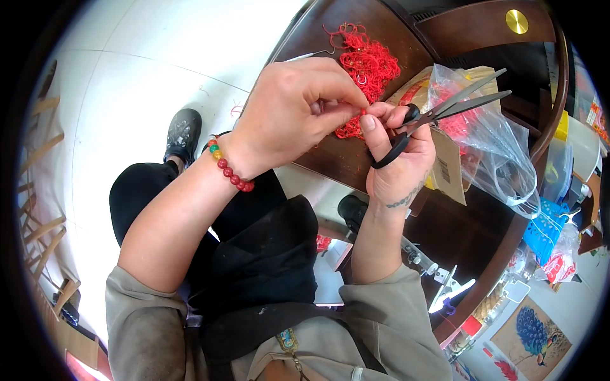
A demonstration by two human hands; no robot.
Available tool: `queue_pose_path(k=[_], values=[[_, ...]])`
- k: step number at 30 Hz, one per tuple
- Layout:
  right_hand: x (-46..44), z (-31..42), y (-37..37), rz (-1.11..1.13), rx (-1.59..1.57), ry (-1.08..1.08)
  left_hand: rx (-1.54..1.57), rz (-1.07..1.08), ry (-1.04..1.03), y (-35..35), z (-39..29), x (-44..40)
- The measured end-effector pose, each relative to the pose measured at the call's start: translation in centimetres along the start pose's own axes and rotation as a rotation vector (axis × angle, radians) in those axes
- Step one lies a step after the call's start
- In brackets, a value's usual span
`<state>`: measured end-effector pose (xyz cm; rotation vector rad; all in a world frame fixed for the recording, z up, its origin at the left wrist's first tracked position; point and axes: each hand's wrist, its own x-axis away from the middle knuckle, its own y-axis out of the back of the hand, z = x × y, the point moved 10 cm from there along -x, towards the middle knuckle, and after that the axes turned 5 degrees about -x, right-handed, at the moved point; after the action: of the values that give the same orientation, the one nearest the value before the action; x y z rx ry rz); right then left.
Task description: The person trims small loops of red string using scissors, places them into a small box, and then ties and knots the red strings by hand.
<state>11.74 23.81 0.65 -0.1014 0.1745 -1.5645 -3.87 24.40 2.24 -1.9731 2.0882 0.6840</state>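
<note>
My left hand [295, 108], with a beaded bracelet [230, 173] at its wrist, has its thumb and fingers pinched on a small bit of red cord [363, 113]. Touching it from the right, my right hand [403, 149] has its thumb and finger at the same red bit. Black-handled scissors [435, 114] hang on the fingers of my right hand, their blades apart and pointing up and right. Behind the hands a tangled heap of red cord [372, 66] lies on the dark wooden surface [311, 32].
Right of the hands are a clear plastic bag [499, 152] and a cardboard piece [447, 168]. A curved wooden chair back [486, 28] stands at the top right. Further right are a blue basket [545, 230] and a peacock picture [532, 336]. Slatted wood [44, 209] is at the far left.
</note>
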Motion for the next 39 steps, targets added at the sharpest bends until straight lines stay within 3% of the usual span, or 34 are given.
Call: queue_pose_path(k=[10, 15, 22, 30, 39], values=[[0.3, 0.6, -0.3, -0.048, 0.102, 0.051, -0.006, -0.005, 0.007, 0.0, 0.1, 0.0], [-0.1, 1.1, -0.4, -0.003, 0.018, 0.123, 0.215, 0.087, 0.212, -1.0, 2.0, 0.4], [-0.3, 2.2, -0.5, 0.008, 0.247, 0.154, 0.439, 0.171, 0.419, -1.8, 3.3, 0.8], [-0.7, 1.0, -0.2, 0.026, 0.058, 0.040, 0.506, 0.211, 0.418, -2.8, 3.6, 1.1], [-0.9, 0.7, -0.3, 0.080, 0.024, 0.055, 0.482, 0.270, 0.408, -3.2, 3.6, 1.2]])
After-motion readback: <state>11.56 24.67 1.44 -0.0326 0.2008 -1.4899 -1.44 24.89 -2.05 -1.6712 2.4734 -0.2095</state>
